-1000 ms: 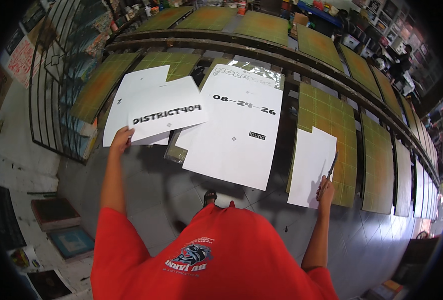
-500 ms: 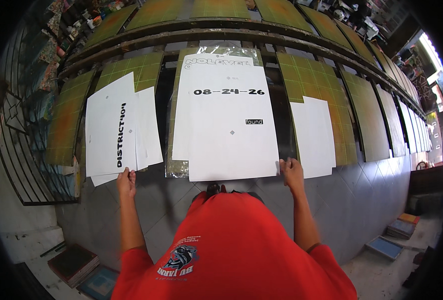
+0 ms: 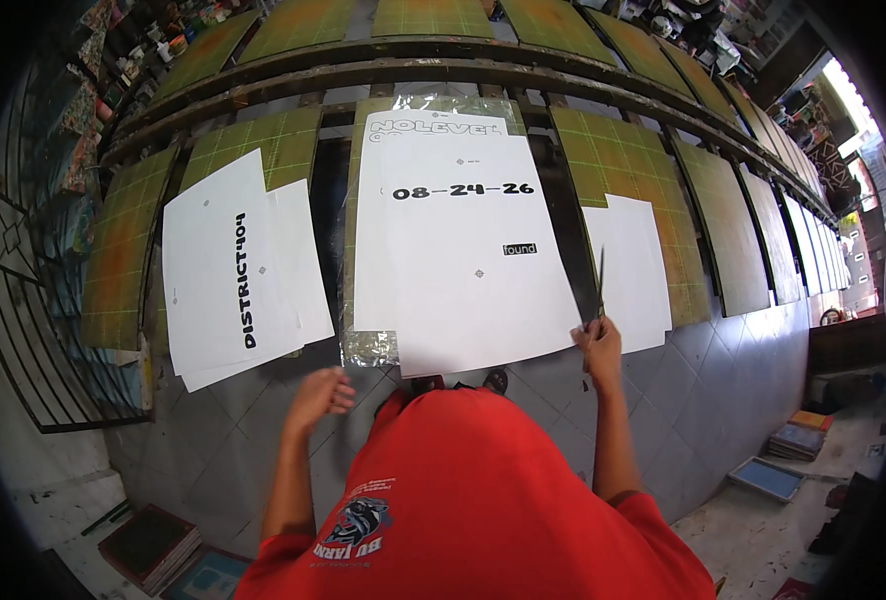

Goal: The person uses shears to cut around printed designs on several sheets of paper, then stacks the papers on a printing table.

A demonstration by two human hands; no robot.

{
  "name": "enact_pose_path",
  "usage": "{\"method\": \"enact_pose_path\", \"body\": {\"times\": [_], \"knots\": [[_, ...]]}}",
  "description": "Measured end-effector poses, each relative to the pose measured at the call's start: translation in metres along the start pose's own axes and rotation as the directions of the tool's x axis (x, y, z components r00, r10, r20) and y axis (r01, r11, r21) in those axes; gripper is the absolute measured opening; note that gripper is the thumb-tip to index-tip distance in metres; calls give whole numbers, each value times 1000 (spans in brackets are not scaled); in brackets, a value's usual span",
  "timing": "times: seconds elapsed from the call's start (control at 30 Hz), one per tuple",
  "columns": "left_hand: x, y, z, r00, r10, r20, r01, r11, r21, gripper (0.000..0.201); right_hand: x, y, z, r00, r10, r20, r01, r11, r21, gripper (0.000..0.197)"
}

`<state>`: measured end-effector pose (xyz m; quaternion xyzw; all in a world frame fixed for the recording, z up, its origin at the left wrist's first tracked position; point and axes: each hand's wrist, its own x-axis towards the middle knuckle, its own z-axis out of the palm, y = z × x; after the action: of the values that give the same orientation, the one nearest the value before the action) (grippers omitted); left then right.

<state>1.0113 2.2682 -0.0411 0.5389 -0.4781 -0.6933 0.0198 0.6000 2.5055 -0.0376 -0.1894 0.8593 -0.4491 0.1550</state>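
R hand (image 3: 600, 348): fingers closed round the handles of thin, dark metal scissors (image 3: 601, 272), blades up & pointing away from the wearer. Its fingertips are right at the lower R corner of the big white printed paper sheet (image 3: 483, 322); can't tell if they pinch it too. L hand (image 3: 321, 400): fingers half-curled, slack, nothing seen in grip; it's over the grey tiled floor (image 3: 698, 420), btwn the middle sheet & the L pile, apart from both.

Middle sheet: bold black characters across upper half, small black box w/ pale lettering lower R, tiny reg. marks, pale outline lettering at far end. Lies on a board covered w/ clear shiny plastic film (image 3: 371, 347), which shows at far end, along L side & at near L corner. Sheet's near edge overhangs toward the wearer's red T-shirt (image 3: 503, 480).

To the L: overlapping pile of white paper sheets (image 3: 201, 290), top one w/ black lettering running lengthwise, near edges askew. To the R, past the scissors: blank-looking white paper w/ a stepped far L corner (image 3: 635, 270), on an olive-green board w/ yellow-green grid lines & orange stains (image 3: 618, 150).

More such boards each side, another row beyond the long dark rails (image 3: 403, 72). Far L: black metal grille (image 3: 33, 365). Lower R: blue-panelled rectangular frame (image 3: 766, 480).
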Motion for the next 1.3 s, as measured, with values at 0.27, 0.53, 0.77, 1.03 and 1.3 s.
{"method": "enact_pose_path", "body": {"times": [0.27, 0.53, 0.77, 1.03, 1.3], "knots": [[27, 27, 114, 862, 65, 503, -66, 998, -16, 35, 61, -116, -76, 969, -39, 246, 60, 995, -79, 24], [35, 34, 145, 950, 113, 290, -76, 988, -136, 21, 84, -55, -43, 976, 3, 220, 34, 986, -160, 22], [23, 21, 162, 991, 134, 29, -111, 910, -400, 21, 61, -12, -15, 982, -149, 116, 177, 940, -292, 28], [17, 4, 182, 844, 435, -313, -455, 890, 11, 47, 61, 4, -20, 978, -174, 113, 193, 964, -185, 25], [4, 12, 188, 631, 740, -233, -458, 598, 658, 32, 67, 13, -28, 973, -170, 155, 188, 976, -112, 25]]}}
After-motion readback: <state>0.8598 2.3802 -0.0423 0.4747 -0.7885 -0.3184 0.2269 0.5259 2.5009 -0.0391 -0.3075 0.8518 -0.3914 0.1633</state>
